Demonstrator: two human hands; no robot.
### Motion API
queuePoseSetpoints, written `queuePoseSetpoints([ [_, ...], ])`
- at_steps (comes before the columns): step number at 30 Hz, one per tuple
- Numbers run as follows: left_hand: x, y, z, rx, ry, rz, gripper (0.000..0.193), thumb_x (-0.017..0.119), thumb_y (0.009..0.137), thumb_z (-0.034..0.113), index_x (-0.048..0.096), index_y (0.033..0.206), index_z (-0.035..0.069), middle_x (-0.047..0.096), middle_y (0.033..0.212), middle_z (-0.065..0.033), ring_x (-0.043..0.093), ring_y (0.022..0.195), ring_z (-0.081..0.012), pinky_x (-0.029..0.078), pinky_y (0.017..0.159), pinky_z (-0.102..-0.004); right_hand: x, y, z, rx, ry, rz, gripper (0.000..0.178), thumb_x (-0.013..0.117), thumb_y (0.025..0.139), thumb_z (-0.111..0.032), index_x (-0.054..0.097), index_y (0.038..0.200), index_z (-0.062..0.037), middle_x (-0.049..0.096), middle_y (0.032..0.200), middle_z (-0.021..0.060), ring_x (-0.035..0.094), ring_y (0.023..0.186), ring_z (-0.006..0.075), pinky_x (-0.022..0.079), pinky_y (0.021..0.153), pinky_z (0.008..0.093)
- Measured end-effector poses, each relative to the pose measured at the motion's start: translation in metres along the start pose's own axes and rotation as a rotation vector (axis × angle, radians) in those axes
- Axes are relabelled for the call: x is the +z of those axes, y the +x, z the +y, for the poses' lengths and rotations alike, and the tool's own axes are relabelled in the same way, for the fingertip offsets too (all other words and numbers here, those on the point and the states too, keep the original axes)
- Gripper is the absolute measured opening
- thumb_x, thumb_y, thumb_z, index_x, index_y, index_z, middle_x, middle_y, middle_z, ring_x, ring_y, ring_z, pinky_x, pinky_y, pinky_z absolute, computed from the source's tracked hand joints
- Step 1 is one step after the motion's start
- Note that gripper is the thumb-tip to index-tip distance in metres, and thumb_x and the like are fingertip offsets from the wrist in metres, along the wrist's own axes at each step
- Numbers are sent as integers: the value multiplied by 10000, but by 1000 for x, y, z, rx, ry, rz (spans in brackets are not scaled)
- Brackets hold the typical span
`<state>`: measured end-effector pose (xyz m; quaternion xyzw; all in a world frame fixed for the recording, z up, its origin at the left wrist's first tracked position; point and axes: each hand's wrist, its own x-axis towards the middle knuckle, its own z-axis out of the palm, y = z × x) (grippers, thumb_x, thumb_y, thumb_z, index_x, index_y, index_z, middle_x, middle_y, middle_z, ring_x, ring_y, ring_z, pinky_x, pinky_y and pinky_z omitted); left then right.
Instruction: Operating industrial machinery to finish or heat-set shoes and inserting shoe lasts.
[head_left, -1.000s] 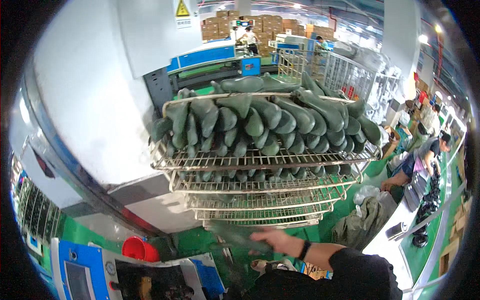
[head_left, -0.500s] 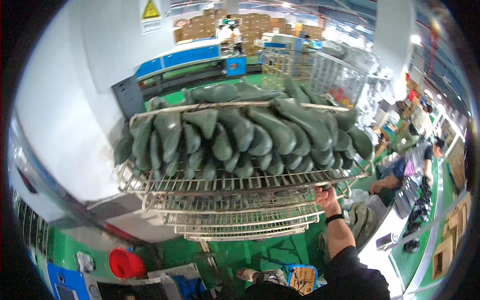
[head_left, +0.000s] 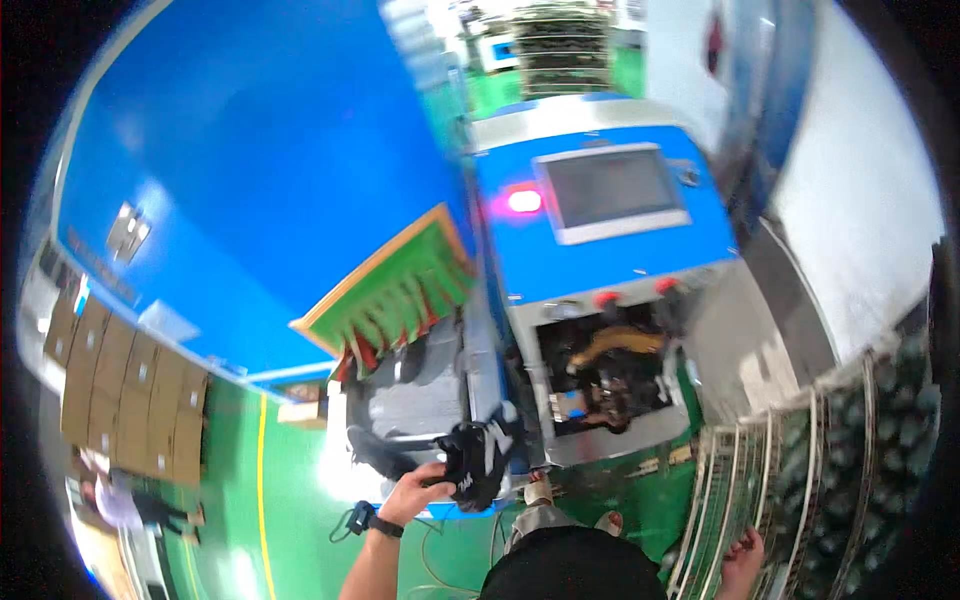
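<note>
At the near end of a grey conveyor point(head_left: 410, 395), my left hand point(head_left: 415, 492) grips a black shoe point(head_left: 472, 468) with white markings. The fingers and thumb are on its near left side, and a dark band circles that wrist. A second dark shoe-like piece point(head_left: 380, 455) lies just left of it, partly blurred. My right hand point(head_left: 742, 560) is low at the right, over the pale rails of a rack point(head_left: 770, 480). Its fingers are loosely bent, with nothing visible in them. Dark green shoe lasts point(head_left: 850, 490) fill the rack beyond the rails.
A blue machine panel point(head_left: 610, 250) with a screen and red buttons stands ahead, above an open bin point(head_left: 610, 375) of dark parts. A green fringed curtain point(head_left: 400, 290) hangs over the conveyor from a large blue housing point(head_left: 270, 150). Stacked cartons point(head_left: 130, 390) and a person point(head_left: 125, 505) are at left.
The view has swung from the loaded rack of lasts to the blue machine and conveyor. A banded hand was on the rack's edge; now my banded left hand holds the black shoe.
</note>
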<state>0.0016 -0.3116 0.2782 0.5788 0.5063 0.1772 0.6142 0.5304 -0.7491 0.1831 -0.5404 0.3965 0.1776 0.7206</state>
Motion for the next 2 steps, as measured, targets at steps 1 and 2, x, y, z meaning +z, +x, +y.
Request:
queuePoseSetpoints([
  [1,-36,3,-47,209,572,182,416,809,803,339,721,1101,63,607,1297,-113,529,1225,-248,426,1038,-407,49,-23,19,-58,-314,-229,220,604,977,-370,537,879,-184,439,649,-11,354,473,135,322,429,361],
  [2,-45,-3,-64,184,542,215,416,809,803,339,721,1101,63,607,1297,-113,529,1225,-248,426,1038,-407,91,-51,31,-141,-614,-432,260,585,981,-394,493,809,-221,392,620,0,346,469,148,344,462,416],
])
